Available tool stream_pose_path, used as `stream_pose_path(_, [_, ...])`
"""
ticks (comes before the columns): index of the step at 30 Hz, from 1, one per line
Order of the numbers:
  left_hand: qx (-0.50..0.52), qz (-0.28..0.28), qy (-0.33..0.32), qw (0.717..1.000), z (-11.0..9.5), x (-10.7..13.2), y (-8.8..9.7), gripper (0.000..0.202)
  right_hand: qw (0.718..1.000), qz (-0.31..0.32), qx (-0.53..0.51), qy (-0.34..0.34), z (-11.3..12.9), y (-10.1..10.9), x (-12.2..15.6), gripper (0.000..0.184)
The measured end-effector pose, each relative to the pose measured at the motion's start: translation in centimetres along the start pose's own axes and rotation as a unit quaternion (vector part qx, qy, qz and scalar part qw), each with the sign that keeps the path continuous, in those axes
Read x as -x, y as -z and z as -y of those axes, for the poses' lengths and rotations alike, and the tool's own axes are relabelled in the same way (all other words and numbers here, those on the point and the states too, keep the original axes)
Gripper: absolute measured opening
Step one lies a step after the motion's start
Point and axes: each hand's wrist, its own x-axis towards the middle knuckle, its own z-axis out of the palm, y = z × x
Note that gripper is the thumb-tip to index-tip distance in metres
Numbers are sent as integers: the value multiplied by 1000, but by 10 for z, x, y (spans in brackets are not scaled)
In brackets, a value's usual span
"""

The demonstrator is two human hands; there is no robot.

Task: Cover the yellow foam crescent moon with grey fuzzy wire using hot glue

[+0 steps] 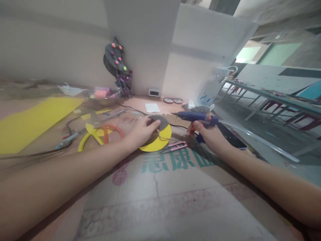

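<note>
My left hand (146,130) is closed on a yellow crescent-shaped piece (156,144), its upper part wrapped in grey yarn (163,123). The piece lies low over the cardboard, and my palm hides part of it. In my right hand (204,134) is a blue glue gun (193,116), its nozzle pointing left towards the crescent but apart from it. A clear glue stick (260,138) juts out of the gun's back. Pink thread snips (177,146) lie between my hands, just in front of the crescent.
Yellow-handled pliers (91,137) and orange-handled scissors (112,129) lie left. Yellow sheets (42,120) cover the far left. A grey crescent with coloured pompoms (116,58) stands at the back beside a small digital clock (154,92). A dark phone (230,135) lies by my right wrist.
</note>
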Motion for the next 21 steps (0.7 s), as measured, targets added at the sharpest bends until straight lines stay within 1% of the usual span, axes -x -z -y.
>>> stream_pose_path(3, [-5,-5,-7,1000,0,0,-1,21,998,-2,-70,8,-3,4,-6,50])
stream_pose_path(8, [-7,-3,-11,1000,2,0,-2,21,989,18,-143,-15,-1,8,-15,48])
stream_pose_path(10, [-3,-3,-15,1000,2,0,-3,19,990,21,-136,-11,4,9,-22,45])
stream_pose_path(12, [-1,-4,-17,1000,2,-1,-4,19,996,26,-79,-7,10,8,-33,41])
stream_pose_path(14, [1,-6,-18,1000,2,-1,-4,19,1000,27,-4,-11,15,5,-51,36])
stream_pose_path(16, [1,-8,-18,1000,3,-1,-5,20,1000,19,16,-12,15,-1,-74,31])
stream_pose_path(19, [2,-6,-16,1000,5,-1,-5,21,998,-1,48,-39,6,-16,-115,34])
stream_pose_path(21, [4,0,-14,1000,5,-2,-5,23,997,-16,52,-57,-4,-27,-138,31])
